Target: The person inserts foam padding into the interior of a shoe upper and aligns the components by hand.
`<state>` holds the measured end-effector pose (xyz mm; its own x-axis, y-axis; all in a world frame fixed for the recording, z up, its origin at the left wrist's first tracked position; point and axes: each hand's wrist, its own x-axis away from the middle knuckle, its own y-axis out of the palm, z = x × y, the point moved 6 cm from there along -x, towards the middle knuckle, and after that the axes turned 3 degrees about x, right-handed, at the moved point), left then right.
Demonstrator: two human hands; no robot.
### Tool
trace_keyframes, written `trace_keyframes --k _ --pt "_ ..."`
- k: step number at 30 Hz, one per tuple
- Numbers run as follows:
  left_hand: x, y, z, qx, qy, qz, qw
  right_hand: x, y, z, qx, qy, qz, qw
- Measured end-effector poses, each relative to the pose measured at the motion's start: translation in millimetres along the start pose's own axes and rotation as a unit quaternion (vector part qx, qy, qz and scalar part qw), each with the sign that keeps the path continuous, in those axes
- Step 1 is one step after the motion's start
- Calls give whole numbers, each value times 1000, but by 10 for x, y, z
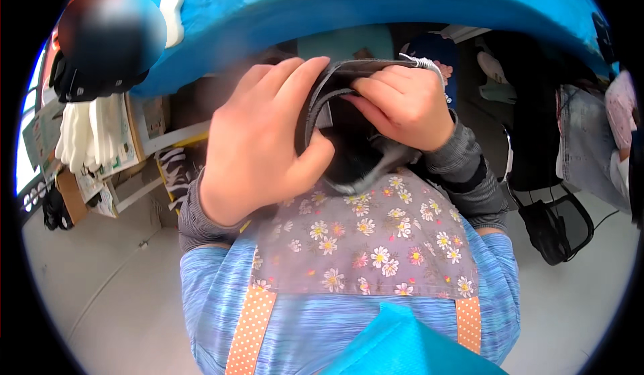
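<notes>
Both my hands are raised above my lap around a black, shiny, leather-like piece [310, 115] bent into a loop with layered edges. Its exact kind is unclear. My left hand [251, 137] holds the loop's left side, thumb against the inner edge and fingers along the outer one. With curled fingers, my right hand [406, 103] grips the piece's upper right part. White loose threads [421, 62] stick out beside the right knuckles. Inside the loop it is dark, and the lower part of the piece rests close to my flowered apron [376, 241].
A blue-covered work surface [376, 6] curves across the far side. At the far left are a black device [100, 80] and white, wavy, sole-shaped pieces [94, 130]; another white piece [173, 9] lies on the blue cover. To the right are a black mesh object [553, 224] and another person's grey trousers [590, 140].
</notes>
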<state>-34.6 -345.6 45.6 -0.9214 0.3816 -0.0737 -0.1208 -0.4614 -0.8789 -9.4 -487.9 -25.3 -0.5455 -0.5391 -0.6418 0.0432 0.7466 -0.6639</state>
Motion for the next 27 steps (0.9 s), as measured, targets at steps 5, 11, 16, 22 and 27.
trace_keyframes --k 5,11,16,22,27 --pt "320 193 -405 42 -40 18 998 -47 425 -144 -14 -21 9 1000" --pt "641 264 -676 34 -91 24 995 -51 707 -372 -47 -18 -74 996" --pt "695 334 -805 45 -86 27 995 5 651 -617 -31 -91 -77 992" --pt "644 339 -697 48 -47 19 998 -122 550 -535 -15 -32 3 999" --pt "568 309 -676 14 -61 -7 998 -176 532 -421 6 -2 11 1000"
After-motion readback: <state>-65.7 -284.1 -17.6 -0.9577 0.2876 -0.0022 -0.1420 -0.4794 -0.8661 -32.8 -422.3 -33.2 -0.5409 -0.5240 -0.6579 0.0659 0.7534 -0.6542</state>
